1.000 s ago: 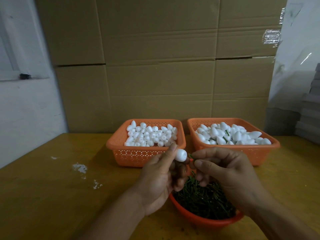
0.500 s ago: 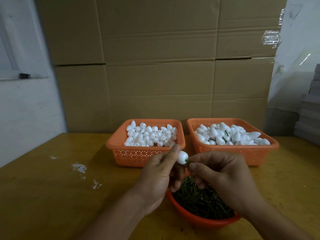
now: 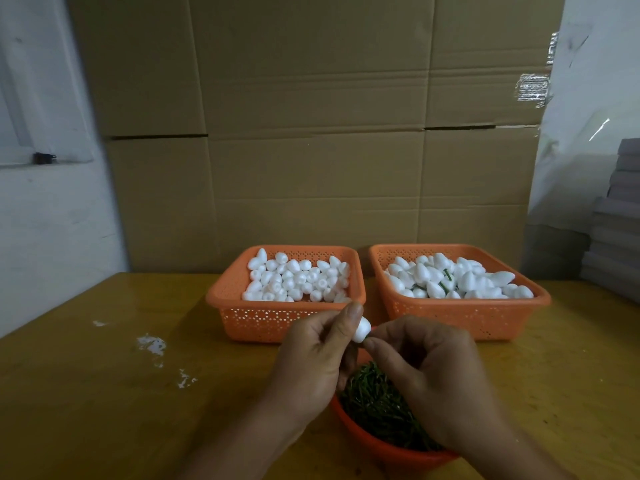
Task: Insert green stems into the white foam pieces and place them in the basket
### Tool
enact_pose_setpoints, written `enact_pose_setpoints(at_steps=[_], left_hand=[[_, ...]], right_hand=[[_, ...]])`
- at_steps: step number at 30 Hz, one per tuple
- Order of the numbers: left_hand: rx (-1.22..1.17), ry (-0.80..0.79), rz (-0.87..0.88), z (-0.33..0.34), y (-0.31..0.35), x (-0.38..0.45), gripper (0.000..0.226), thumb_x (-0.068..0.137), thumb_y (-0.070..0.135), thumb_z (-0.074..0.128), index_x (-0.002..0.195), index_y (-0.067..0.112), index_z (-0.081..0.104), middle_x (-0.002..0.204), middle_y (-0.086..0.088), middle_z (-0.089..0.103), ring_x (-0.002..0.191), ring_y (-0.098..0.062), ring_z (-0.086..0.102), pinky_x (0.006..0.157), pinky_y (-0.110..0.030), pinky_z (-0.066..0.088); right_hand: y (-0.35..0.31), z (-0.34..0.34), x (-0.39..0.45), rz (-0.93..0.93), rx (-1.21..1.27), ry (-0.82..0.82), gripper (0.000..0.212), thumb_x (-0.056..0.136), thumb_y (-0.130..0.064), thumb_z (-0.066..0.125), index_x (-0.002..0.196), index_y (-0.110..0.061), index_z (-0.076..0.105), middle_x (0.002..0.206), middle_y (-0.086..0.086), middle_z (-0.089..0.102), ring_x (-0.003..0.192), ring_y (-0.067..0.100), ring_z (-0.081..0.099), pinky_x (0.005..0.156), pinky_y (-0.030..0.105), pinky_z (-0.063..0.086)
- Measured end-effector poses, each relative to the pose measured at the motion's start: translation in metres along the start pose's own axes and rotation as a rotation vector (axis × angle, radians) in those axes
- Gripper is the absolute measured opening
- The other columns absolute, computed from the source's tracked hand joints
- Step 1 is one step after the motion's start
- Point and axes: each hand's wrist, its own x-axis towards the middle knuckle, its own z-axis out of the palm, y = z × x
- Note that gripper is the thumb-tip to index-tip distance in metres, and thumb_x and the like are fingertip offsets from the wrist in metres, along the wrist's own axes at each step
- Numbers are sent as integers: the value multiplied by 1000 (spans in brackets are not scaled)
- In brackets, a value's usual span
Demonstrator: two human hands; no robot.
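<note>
Left hand [image 3: 311, 355] pinches foam piece [image 3: 362, 330] above stem bowl [image 3: 398, 452]; right hand [image 3: 429, 368] pinches barely visible stem at its base. Foam probably light, dents easily: hold sides gently.

right hand [image 3: 429, 372] now closed in against the small white foam egg [image 3: 362, 330], thin green stem [image 3: 365, 338] pushed almost fully inside, both hands slightly lower than before

cardboard boxes [image 3: 311, 150] behind | white flecks [image 3: 152, 344] on table [image 3: 86, 393]
</note>
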Motion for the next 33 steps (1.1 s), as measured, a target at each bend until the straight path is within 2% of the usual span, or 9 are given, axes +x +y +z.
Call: enact_pose_setpoints(at_steps=[7,10,17,22,26,33], left_hand=[[-21,-44,-28,1,1,-2,52,94,60,51,81,13,68,61,-2,61,54,-17,56,48,-28,42],[-53,-84,-28,1,3,-3,46,89,55,57,86,10,68,65,-2,60,57,-18,55,50,-29,43],[14,-63,45,3,6,-5,32,92,48,53,78,21,64,60,3,56,55,-14,53,51,-26,42],[100,-61,131,0,7,-5,36,95,54,49,85,22,62,60,7,54,57,-9,51,54,-25,42],[173,-76,178,-3,8,-4,30,95,56,46,81,34,60,61,10,55,57,-1,50,54,-20,41],[242,-73,180,-3,6,-4,27,96,58,42,81,41,57,62,15,56,55,2,49,54,-19,39]], right_hand=[[-5,3,1,42,67,19,14,84,-19,77,72,-25,74,59,-14,69,47,-2,59,46,8,40],[-8,3,2,68,176,16,17,86,-13,74,71,-20,73,57,-9,70,45,0,61,46,7,41],[-12,3,1,86,292,3,13,86,-20,73,73,-19,74,57,-2,71,42,3,56,43,14,43],[-16,7,-1,102,386,42,16,76,-35,70,72,-21,76,56,-1,70,42,5,57,41,15,42],[-16,9,-2,125,407,21,12,75,-36,70,76,-26,75,59,2,70,42,7,58,41,16,42],[-14,10,-1,156,433,4,15,75,-38,71,77,-24,76,60,6,70,42,9,58,41,17,42]])
